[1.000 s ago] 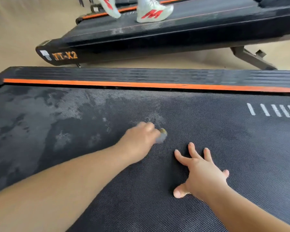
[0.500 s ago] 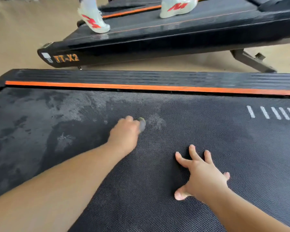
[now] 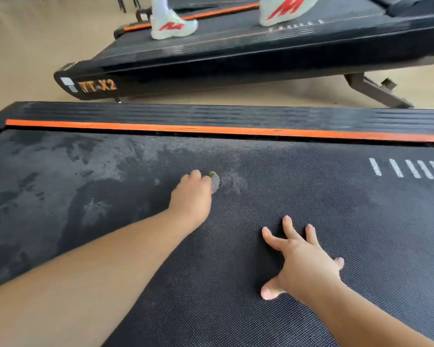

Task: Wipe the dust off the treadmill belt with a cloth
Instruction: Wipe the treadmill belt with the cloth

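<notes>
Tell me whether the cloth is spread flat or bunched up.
Bunched up: the cloth shows only as a small grey wad poking out of the gripping left hand on the belt.

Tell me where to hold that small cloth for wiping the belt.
Grip the bunched top of the cloth from above, as the left hand does, fingers curled over it. It is a small wad, so only its underside should meet the belt. Most of it is hidden.

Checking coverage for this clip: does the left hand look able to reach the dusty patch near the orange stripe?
Probably yes. The left hand, gripping the cloth, is on the belt close to the dusty patch, with only belt between them; the right hand rests flat well aside.
</notes>
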Action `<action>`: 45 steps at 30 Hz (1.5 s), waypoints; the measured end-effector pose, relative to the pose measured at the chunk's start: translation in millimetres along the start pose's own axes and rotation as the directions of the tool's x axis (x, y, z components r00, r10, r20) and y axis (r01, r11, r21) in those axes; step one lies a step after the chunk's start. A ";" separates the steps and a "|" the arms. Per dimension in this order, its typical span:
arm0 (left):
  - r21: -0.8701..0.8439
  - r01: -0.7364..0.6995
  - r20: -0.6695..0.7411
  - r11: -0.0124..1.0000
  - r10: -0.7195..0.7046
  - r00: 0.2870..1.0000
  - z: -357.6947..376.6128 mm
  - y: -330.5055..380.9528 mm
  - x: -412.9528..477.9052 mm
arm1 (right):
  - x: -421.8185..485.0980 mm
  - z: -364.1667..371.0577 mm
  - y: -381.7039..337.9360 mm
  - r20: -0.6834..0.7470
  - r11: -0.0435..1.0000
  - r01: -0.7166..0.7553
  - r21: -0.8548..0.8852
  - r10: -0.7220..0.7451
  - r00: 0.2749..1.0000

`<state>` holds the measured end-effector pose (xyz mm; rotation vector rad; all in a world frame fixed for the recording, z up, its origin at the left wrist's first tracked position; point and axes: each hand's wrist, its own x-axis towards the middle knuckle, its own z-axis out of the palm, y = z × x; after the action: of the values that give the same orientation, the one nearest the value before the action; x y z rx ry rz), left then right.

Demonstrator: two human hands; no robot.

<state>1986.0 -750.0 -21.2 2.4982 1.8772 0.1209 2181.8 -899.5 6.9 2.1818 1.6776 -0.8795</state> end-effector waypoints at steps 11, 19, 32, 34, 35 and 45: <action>-0.143 -0.220 -0.015 0.965 0.221 0.975 7.3 19.0 -1.3 | -2.5 -1.9 0.4 -0.003 1.000 0.015 -0.009 -0.015 1.000; -0.314 -0.469 0.023 0.825 0.500 0.866 7.0 59.0 -45.8 | 0.9 -16.6 0.4 0.088 0.997 0.038 -0.066 -0.032 0.996; -0.247 -0.279 0.010 0.928 0.290 0.957 9.9 55.3 22.8 | 57.2 -45.0 -8.1 0.040 0.997 0.027 -0.068 -0.025 0.999; -0.281 -0.425 0.021 0.861 0.448 0.894 10.9 63.9 18.0 | 57.2 -43.0 -6.0 0.026 0.998 0.037 -0.058 -0.035 0.999; -0.256 -0.432 0.013 0.865 0.450 0.893 9.2 56.1 27.9 | 57.0 -42.8 -5.5 0.028 0.998 0.035 -0.053 -0.034 0.999; -0.250 -0.359 -0.031 0.899 0.363 0.931 11.5 43.8 31.9 | 57.8 -44.7 -5.5 0.053 0.999 0.036 -0.040 -0.034 0.998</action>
<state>2037.6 -731.2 -28.5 2.6191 1.2733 0.3200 2199.3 -828.3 8.4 2.0904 1.6986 -0.8951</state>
